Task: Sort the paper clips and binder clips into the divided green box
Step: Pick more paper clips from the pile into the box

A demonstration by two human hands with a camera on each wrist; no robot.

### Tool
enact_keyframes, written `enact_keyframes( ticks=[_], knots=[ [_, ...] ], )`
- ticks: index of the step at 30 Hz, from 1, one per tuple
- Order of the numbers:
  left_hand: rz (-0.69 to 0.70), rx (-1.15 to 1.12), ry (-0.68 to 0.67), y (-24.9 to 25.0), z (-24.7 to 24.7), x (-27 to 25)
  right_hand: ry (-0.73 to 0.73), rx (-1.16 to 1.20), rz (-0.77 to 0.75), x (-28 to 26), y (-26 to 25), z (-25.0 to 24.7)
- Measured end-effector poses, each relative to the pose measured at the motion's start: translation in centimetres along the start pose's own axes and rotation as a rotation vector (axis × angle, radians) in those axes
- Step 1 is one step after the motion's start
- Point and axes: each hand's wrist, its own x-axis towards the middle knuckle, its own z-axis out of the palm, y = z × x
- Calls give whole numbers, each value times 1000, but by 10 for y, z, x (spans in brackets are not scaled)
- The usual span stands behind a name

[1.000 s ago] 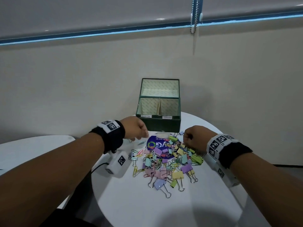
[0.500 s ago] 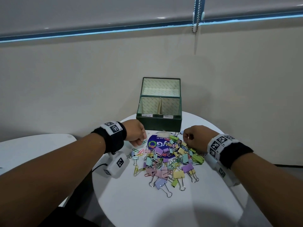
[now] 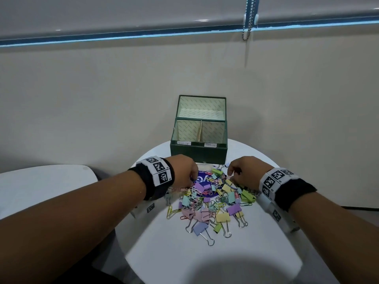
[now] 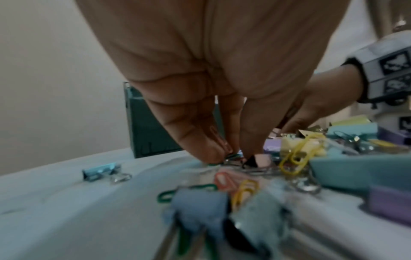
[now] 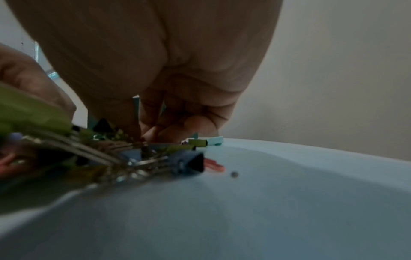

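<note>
A heap of pastel binder clips and coloured paper clips (image 3: 213, 201) lies mid-table in front of the divided green box (image 3: 199, 153), whose compartments look empty. My left hand (image 3: 189, 181) reaches down into the heap's upper left edge. In the left wrist view its fingers (image 4: 195, 140) pinch a pink paper clip (image 4: 219, 139), while the left hand's fingertips (image 4: 231, 156) touch more clips. My right hand (image 3: 231, 177) has curled fingers set on the heap's upper right edge. The right wrist view shows the right hand (image 5: 141, 139) dark among wire handles; what it pinches is hidden.
The round white table (image 3: 205, 259) has bare surface toward me. A blue printed disc (image 3: 202, 178) lies under the heap. One teal binder clip (image 4: 100, 173) sits apart on the left. A second white table (image 3: 41, 185) stands left; the wall is close behind the box.
My left hand has moved right and down from the table beside the heap into its upper left edge. The right hand has stayed at the heap's upper right.
</note>
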Motion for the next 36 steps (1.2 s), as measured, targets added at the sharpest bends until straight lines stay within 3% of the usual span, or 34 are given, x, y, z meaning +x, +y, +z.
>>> enact_keyframes(
  ticks=[6,10,14,18,21,27,30,36],
  knots=[
    [39,47,-6,1,0,-1,-8,11,-52,1,1,2],
    [-12,-102,-24,-11,-6,-5,-13,19,-45,1,0,4],
    [-136,-547,45,-42,-10,-11,22,61,-21,3,2,6],
    [-222,-1264,48,-62,-7,-22,100,60,-6,6,4,8],
    [-256,-1511,10,-65,-4,-30,154,89,17,7,7,8],
    [-266,-1511,84,-63,-7,-30,261,200,16,8,8,0],
    [-239,-1482,198,-51,-21,-22,296,278,41,9,2,-5],
    [-224,-1447,463,-14,-47,18,501,538,146,29,-31,-34]
  ],
)
